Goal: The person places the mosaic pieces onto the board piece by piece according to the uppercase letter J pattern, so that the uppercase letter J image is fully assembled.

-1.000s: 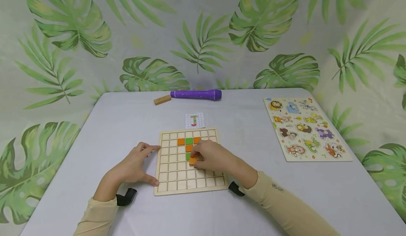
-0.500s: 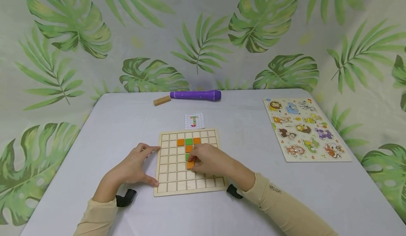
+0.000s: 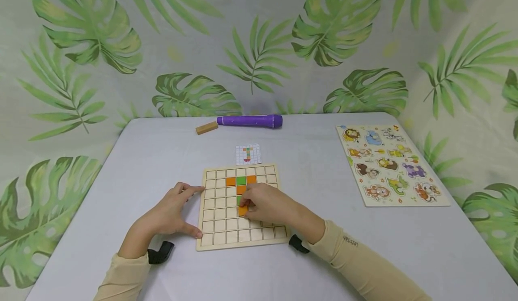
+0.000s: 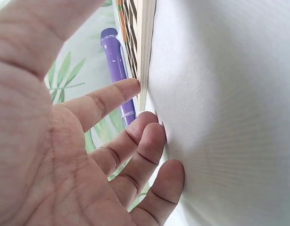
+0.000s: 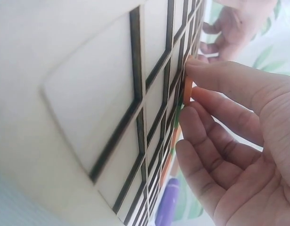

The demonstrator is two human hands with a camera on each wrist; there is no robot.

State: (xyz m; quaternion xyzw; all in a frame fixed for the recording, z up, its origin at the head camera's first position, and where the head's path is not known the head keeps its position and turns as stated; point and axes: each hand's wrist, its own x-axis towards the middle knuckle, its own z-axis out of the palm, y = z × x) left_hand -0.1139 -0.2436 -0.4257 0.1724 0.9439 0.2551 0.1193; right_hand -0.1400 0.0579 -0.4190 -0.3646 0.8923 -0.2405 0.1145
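Note:
A wooden grid board (image 3: pixel 220 237) lies in the middle of the table. Orange and green square tiles form a short row near its far side, including a green tile (image 3: pixel 241 181), with a column running toward the person. My right hand (image 3: pixel 272 203) pinches an orange tile (image 5: pixel 187 89) between thumb and index finger, at the near end of that column, low against the grid. The hand partly covers the tiles around it. At the board's left edge, my left hand (image 3: pixel 169 210) has thumb and index finger spread apart, touching the rim; its other fingers rest by the cloth in the left wrist view.
Just beyond the board lies a small pattern card (image 3: pixel 254 158) with a coloured J shape. Farther back are a purple microphone-shaped object (image 3: pixel 248 121) and a small wooden block (image 3: pixel 207 128). An animal puzzle board (image 3: pixel 388 166) occupies the right side of the table.
My right hand has moved slightly left and down, bringing the orange tile from a tilted position to lie in line under the green one. My left hand has stayed in place.

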